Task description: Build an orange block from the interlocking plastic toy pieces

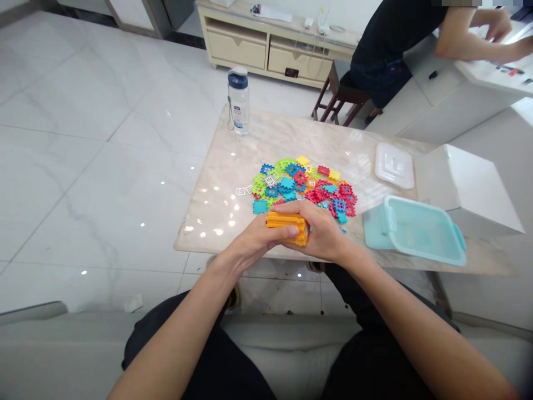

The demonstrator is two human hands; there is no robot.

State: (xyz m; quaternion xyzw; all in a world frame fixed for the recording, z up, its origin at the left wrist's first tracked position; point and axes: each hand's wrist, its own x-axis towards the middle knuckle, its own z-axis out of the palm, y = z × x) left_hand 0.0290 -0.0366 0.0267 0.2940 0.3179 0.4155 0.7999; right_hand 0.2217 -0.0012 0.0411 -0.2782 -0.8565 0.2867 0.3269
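Well, from the head view, a marble-topped table [220, 183] was seen standing on a pale veined tile floor [83, 189], with a low cream cabinet [266, 50] beyond it. A seated co-worker [375, 50] was seen at a white counter [478, 83] in the upper right, well apart from the table. A water bottle [239, 103] was placed upright at the table's far edge. Toward the right end, an open teal plastic tub [412, 230] was set just beside a white lid [394, 165] and a white box [462, 189], and only the tub's pale inside was shown. A heap of multicoloured interlocking plastic tiles [302, 186] was spread mid-table. An orange stack of tiles [287, 228] was held just above the table's near side, against the heap's front, its long axis lying nearly level across the view. The stack was clamped between the left hand [258, 236] and right hand [318, 230], which were brought together around it.
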